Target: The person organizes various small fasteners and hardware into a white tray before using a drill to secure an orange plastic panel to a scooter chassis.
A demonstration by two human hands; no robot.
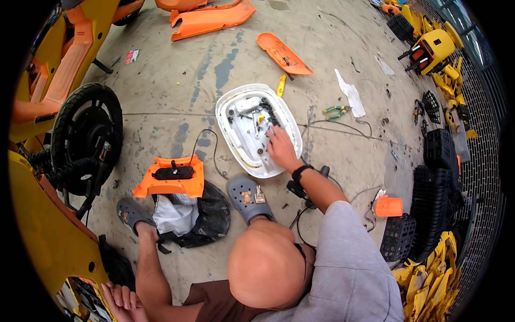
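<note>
My right hand (282, 147) reaches into a white plastic tray (225, 140) on the floor, its fingers bent together over small parts. What is between the fingertips, if anything, is too small to tell. Dark screws or bolts (266, 107), a small yellow piece (260, 118) and a few metal parts lie in the tray. At the lower left, my left hand (124, 302) is closed with curled fingers beside a yellow body panel (59, 231); whether it holds anything is hidden.
Green-handled pliers (337, 112) and a white scrap (350, 94) lie right of the tray. An orange part with a black unit (173, 173) rests on a black bag (206, 220). A wheel (86, 139) stands left. Orange panels (214, 21) lie ahead; black crates (431, 193) stand right.
</note>
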